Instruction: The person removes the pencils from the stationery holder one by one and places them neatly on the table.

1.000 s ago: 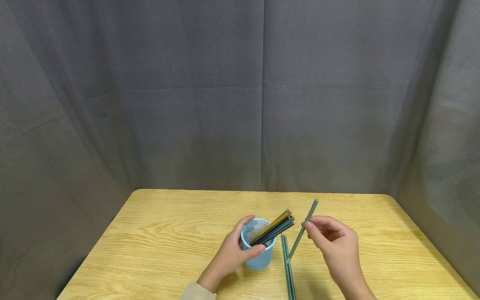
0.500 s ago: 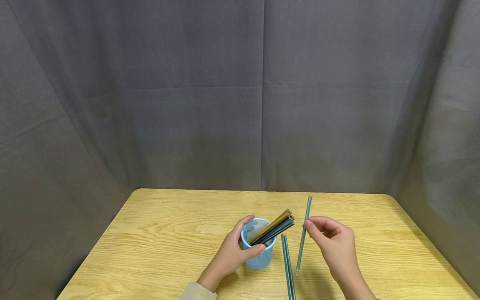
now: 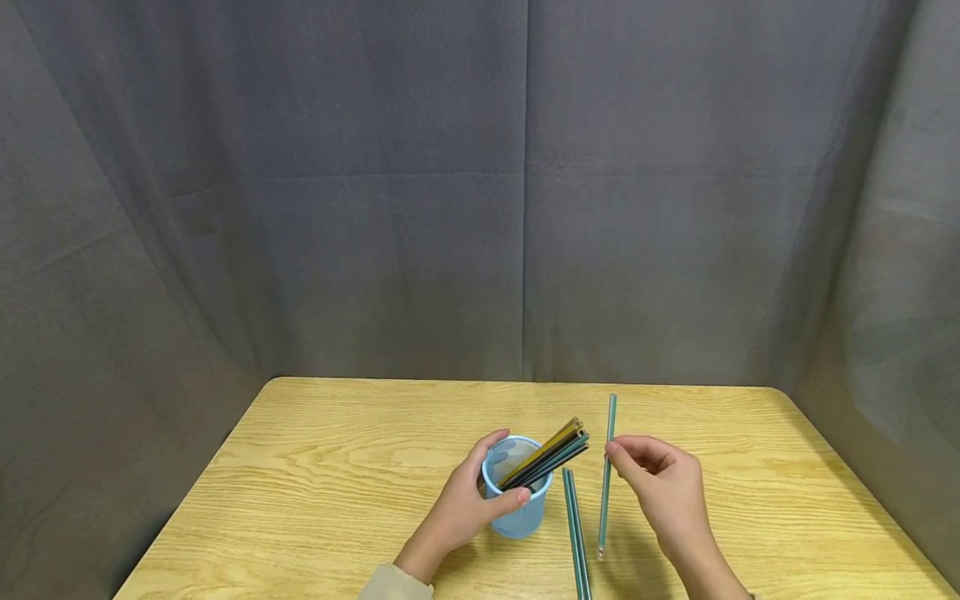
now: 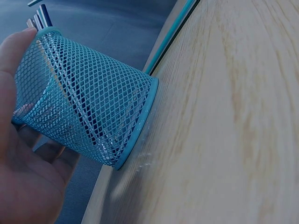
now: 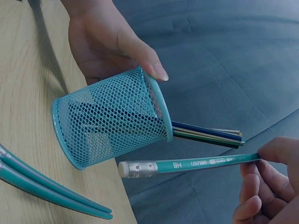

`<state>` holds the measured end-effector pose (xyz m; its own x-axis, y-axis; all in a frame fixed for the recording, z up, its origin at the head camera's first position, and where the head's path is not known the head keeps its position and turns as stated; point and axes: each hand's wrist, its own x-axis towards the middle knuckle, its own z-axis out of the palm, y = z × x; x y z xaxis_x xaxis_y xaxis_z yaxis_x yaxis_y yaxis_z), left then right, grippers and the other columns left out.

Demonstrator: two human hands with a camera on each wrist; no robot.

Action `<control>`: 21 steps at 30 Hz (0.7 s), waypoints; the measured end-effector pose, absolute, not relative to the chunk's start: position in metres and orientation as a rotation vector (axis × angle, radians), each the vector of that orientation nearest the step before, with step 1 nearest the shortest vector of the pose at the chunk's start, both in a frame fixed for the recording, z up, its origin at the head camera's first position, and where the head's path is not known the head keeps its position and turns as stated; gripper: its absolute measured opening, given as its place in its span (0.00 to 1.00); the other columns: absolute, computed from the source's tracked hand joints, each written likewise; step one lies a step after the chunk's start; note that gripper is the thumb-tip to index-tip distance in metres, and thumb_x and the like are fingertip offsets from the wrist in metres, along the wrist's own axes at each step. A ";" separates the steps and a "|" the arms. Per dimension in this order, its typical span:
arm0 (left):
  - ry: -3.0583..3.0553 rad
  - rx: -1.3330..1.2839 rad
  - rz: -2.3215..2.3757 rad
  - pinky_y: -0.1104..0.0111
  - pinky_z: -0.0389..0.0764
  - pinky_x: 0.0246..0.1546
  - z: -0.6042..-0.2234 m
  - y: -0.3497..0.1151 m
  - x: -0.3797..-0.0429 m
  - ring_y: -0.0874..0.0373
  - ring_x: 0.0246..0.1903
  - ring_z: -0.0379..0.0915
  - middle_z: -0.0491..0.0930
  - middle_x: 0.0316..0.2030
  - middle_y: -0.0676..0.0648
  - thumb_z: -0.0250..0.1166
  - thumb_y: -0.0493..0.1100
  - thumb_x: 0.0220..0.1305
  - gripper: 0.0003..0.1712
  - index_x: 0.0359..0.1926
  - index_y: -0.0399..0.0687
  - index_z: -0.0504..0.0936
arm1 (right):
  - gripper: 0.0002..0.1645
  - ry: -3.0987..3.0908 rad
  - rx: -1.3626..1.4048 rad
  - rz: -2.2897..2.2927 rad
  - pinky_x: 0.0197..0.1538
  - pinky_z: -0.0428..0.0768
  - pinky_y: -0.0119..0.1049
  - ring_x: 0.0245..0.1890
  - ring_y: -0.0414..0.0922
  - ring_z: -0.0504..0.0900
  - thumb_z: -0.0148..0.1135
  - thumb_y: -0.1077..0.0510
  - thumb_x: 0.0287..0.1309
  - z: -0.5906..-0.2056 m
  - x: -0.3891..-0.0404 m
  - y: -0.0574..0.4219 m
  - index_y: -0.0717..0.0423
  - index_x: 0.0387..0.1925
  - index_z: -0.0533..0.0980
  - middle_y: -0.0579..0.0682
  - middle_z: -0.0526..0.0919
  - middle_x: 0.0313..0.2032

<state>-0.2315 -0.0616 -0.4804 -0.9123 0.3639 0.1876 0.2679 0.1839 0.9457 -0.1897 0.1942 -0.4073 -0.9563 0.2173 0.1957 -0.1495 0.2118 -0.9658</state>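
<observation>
My left hand (image 3: 471, 504) grips a light blue mesh pencil cup (image 3: 521, 521), thumb at the near side of its rim and fingers round the far side. Several pencils (image 3: 551, 454), yellow, black and green, lean out of the cup toward the right. Between thumb and fingertips, my right hand (image 3: 667, 483) pinches a green pencil (image 5: 201, 163) near its middle. That pencil is nearly upright in the head view, its white eraser (image 5: 124, 169) and metal band at the lower end. It is apart from the cup.
Green pencils (image 3: 576, 537) lie side by side on the wooden table (image 3: 360, 467), between the cup and my right hand. Grey curtains (image 3: 390, 208) hang behind the table and at both sides.
The green pencil in my right hand has swung from a slant to nearly upright, its lower end moving right, off the pencils lying there. My right hand shifted slightly left; the left stayed still.
</observation>
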 end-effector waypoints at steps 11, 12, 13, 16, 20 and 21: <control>2.339 0.624 1.865 0.49 0.68 0.58 -0.478 -0.061 -0.230 0.51 0.59 0.69 0.73 0.59 0.49 0.72 0.54 0.60 0.43 0.72 0.74 0.59 | 0.16 -2.260 -0.126 1.813 0.39 0.79 0.30 0.35 0.39 0.80 0.69 0.54 0.61 -0.415 -0.195 0.194 0.65 0.42 0.84 0.50 0.86 0.35; 2.343 0.620 1.862 0.49 0.68 0.58 -0.478 -0.061 -0.230 0.51 0.58 0.69 0.73 0.59 0.49 0.72 0.55 0.60 0.44 0.72 0.75 0.59 | 0.16 -2.269 -0.133 1.810 0.39 0.79 0.31 0.35 0.40 0.80 0.69 0.54 0.61 -0.415 -0.195 0.194 0.64 0.42 0.84 0.50 0.86 0.35; 2.345 0.618 1.861 0.49 0.68 0.57 -0.479 -0.061 -0.230 0.51 0.58 0.69 0.73 0.59 0.49 0.72 0.55 0.59 0.44 0.72 0.75 0.59 | 0.16 -2.277 -0.140 1.809 0.40 0.79 0.31 0.34 0.40 0.80 0.69 0.54 0.61 -0.416 -0.196 0.194 0.65 0.42 0.84 0.50 0.86 0.35; 2.346 0.617 1.859 0.49 0.68 0.58 -0.479 -0.061 -0.231 0.51 0.59 0.69 0.73 0.59 0.49 0.72 0.55 0.59 0.44 0.72 0.76 0.59 | 0.16 -2.305 -0.157 1.795 0.40 0.78 0.33 0.34 0.41 0.80 0.69 0.53 0.62 -0.419 -0.197 0.194 0.64 0.42 0.84 0.50 0.86 0.35; 2.346 0.627 1.859 0.49 0.68 0.58 -0.480 -0.062 -0.232 0.51 0.59 0.69 0.73 0.59 0.48 0.72 0.55 0.60 0.43 0.72 0.75 0.59 | 0.17 -2.336 -0.167 1.778 0.40 0.78 0.32 0.34 0.41 0.80 0.69 0.52 0.62 -0.423 -0.200 0.195 0.63 0.42 0.84 0.50 0.86 0.35; 2.345 0.629 1.860 0.48 0.68 0.57 -0.480 -0.062 -0.232 0.50 0.58 0.69 0.73 0.59 0.48 0.72 0.55 0.60 0.43 0.72 0.75 0.60 | 0.17 -2.341 -0.167 1.775 0.40 0.78 0.32 0.34 0.41 0.80 0.69 0.52 0.61 -0.425 -0.201 0.195 0.63 0.42 0.84 0.50 0.86 0.35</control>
<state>-0.2318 -0.0616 -0.4803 -0.9120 0.3655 0.1860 0.2644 0.1773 0.9480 -0.2005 0.1946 -0.4245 -0.9739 0.2087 0.0895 -0.0299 0.2727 -0.9616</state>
